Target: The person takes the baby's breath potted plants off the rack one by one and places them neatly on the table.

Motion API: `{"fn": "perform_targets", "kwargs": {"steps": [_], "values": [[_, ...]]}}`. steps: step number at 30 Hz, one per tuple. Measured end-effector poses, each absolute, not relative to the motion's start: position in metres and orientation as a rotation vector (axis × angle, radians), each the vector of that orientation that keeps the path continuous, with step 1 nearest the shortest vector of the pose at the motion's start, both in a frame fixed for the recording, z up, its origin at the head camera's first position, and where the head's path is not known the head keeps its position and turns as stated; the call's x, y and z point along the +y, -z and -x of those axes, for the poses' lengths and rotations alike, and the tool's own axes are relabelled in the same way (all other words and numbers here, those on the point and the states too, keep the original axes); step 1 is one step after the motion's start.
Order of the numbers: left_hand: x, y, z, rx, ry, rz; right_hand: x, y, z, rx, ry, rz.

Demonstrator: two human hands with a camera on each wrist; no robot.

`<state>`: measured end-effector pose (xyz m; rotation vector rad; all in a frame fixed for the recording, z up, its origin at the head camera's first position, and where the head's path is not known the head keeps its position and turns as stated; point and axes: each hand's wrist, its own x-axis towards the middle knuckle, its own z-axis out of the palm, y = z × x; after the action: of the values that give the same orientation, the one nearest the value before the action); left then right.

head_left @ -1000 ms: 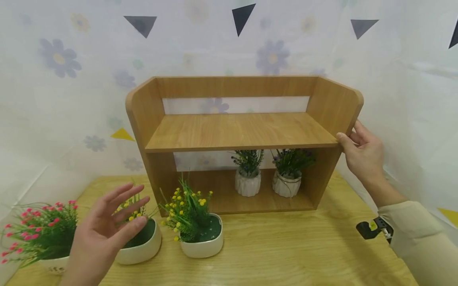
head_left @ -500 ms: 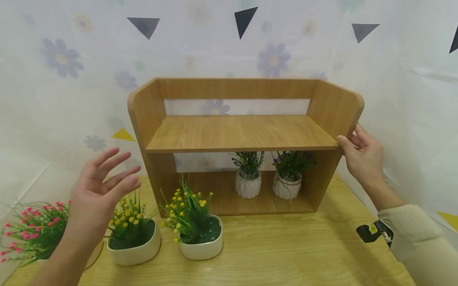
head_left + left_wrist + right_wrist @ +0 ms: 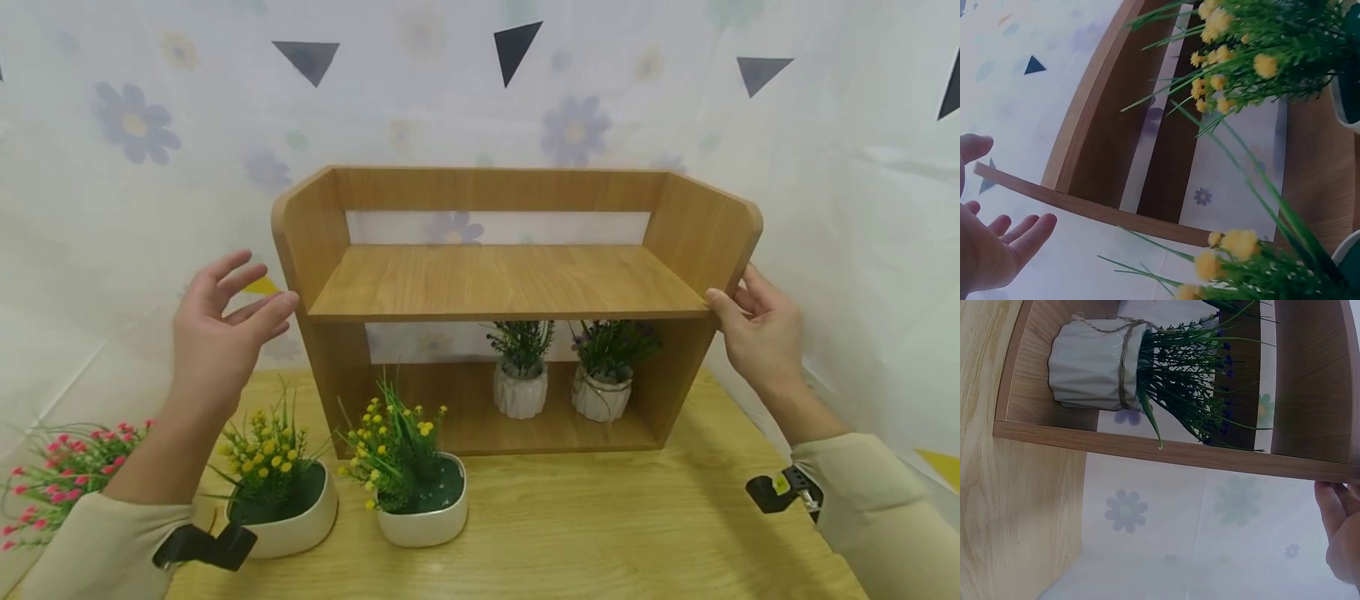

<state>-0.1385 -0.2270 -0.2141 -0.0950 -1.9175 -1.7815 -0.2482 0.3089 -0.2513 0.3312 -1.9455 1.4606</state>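
In the head view, the wooden shelf [image 3: 487, 279] stands between the two hands. Beside its left side, the left hand [image 3: 221, 325] has its fingers spread and grips nothing; whether its thumb touches the wood is hard to tell. Below that hand sits a pot of yellow flowers [image 3: 288, 521], with pink flowers [image 3: 67, 475] farther outward. The right hand [image 3: 761, 337] pinches the right side, thumb in front. In the left wrist view, the shelf's edge reaches between thumb and fingers. In the right wrist view, a string-tied white pot [image 3: 1088, 365] stands inside, below the right hand.
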Motion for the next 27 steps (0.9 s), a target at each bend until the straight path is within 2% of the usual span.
{"fn": "perform_targets", "kwargs": {"steps": [14, 27], "values": [[-0.223, 0.203, 0.175, -2.04, 1.725, -0.003, 0.31, 0.253, 0.249, -1.97, -1.4, -0.335], [-0.22, 0.207, 0.192, -2.089, 1.617, 0.047, 0.307, 0.253, 0.25, -1.896, -1.487, -0.35]]}}
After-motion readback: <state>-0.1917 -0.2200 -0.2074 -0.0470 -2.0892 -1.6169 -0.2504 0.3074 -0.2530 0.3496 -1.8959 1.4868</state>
